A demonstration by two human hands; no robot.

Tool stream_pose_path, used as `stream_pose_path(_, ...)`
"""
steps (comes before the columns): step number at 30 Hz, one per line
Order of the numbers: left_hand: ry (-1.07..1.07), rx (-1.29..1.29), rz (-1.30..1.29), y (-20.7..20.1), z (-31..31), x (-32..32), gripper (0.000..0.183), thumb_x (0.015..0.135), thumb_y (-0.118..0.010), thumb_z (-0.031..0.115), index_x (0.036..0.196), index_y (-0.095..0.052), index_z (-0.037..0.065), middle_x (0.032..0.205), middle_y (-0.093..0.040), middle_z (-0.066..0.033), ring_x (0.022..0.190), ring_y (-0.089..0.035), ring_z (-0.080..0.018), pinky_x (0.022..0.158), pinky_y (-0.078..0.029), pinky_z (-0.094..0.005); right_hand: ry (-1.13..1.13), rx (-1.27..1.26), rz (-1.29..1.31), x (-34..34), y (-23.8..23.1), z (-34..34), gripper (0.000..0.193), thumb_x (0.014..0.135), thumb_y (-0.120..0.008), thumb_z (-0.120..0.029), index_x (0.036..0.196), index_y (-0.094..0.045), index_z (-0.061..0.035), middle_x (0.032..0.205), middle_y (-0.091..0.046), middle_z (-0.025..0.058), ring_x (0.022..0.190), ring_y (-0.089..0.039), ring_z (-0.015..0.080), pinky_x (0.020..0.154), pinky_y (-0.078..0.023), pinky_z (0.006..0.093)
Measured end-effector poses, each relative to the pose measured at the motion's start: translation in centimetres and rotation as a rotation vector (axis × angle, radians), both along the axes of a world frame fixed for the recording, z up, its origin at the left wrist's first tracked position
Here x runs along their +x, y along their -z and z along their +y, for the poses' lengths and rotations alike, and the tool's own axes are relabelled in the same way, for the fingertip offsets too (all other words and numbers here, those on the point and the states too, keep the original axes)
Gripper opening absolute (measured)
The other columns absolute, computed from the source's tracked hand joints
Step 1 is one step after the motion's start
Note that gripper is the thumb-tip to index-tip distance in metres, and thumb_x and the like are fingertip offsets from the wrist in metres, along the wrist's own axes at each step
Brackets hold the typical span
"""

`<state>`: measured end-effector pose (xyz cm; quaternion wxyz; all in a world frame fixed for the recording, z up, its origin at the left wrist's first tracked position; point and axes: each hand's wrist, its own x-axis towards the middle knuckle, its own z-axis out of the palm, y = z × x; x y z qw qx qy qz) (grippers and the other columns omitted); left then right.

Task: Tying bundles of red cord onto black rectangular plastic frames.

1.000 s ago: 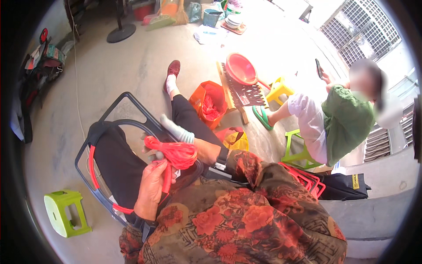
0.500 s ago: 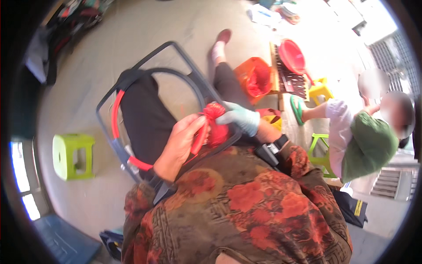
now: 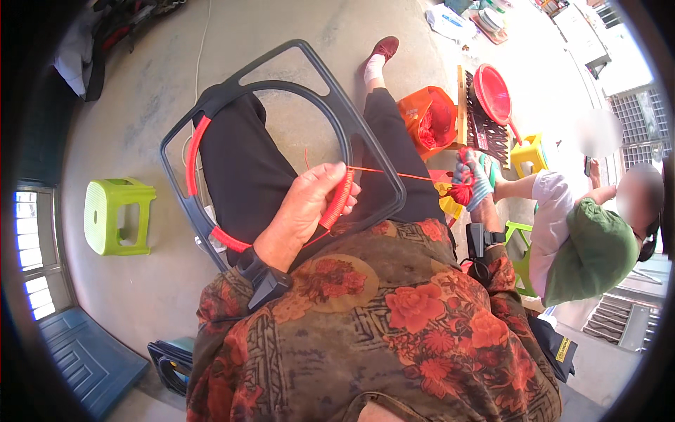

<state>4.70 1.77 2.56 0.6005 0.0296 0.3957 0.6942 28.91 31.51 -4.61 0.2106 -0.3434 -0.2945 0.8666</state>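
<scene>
Across my lap lies a dark grey plastic frame (image 3: 376,137) with a large round opening. Parts of its ring are wrapped in red cord (image 3: 193,156). My left hand (image 3: 302,204) is closed on the ring at the near right, thumb and fingers pinching it beside a tightly wound coil (image 3: 339,200). From there a taut red strand (image 3: 401,174) runs over the frame's right side to my right hand (image 3: 474,181). That gloved hand is held off to the right, closed around a bundle of red cord (image 3: 461,190).
An orange bag (image 3: 427,123) of red cord stands right of my legs, near a red basin (image 3: 492,93) on a wooden rack. A green stool (image 3: 119,216) is at the left. A person in green (image 3: 598,243) sits at the right, near a yellow stool (image 3: 531,155).
My right hand has moved right, away from the ring, with the cord bundle, and a strand now stretches between the hands. My left hand stays at the ring.
</scene>
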Motion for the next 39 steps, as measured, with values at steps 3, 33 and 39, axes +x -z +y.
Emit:
stream_pose_path(3,-0.011,0.011,-0.011,-0.3,0.1,0.1,0.02,0.094,-0.055,0.023,0.09,-0.056,0.004,0.079,-0.063,-0.0108,0.063,-0.061,-0.0166,0.057,-0.052,-0.0275,0.136,0.227,-0.473,-2.0,-1.5,-1.4,0.028,0.09,-0.06,-0.035,0.102,-0.059,-0.0092,0.074,-0.055,-0.0048,0.063,-0.053,0.0074,0.055,-0.044,0.0222)
stream_pose_path(33,-0.125,-0.007,0.128,1.5,0.6,0.7,0.011,0.092,-0.057,0.016,0.092,-0.059,0.005,0.076,-0.061,-0.0027,0.06,-0.057,-0.0083,0.05,-0.05,-0.0221,-0.908,0.637,-0.324,-13.2,-9.3,-11.7,0.043,0.078,-0.069,-0.007,0.117,-0.054,0.0009,0.102,-0.063,0.0041,0.093,-0.057,0.0095,0.086,-0.046,0.0247)
stream_pose_path(39,-0.023,0.026,0.116,0.7,0.2,0.3,0.016,0.094,-0.056,0.019,0.091,-0.057,0.003,0.078,-0.062,-0.005,0.064,-0.059,-0.0107,0.059,-0.05,-0.0232,-0.849,0.481,-0.196,-12.9,-8.7,-12.1,0.039,0.078,-0.064,-0.01,0.115,-0.056,0.0012,0.102,-0.063,0.0044,0.088,-0.057,0.009,0.081,-0.046,0.0237)
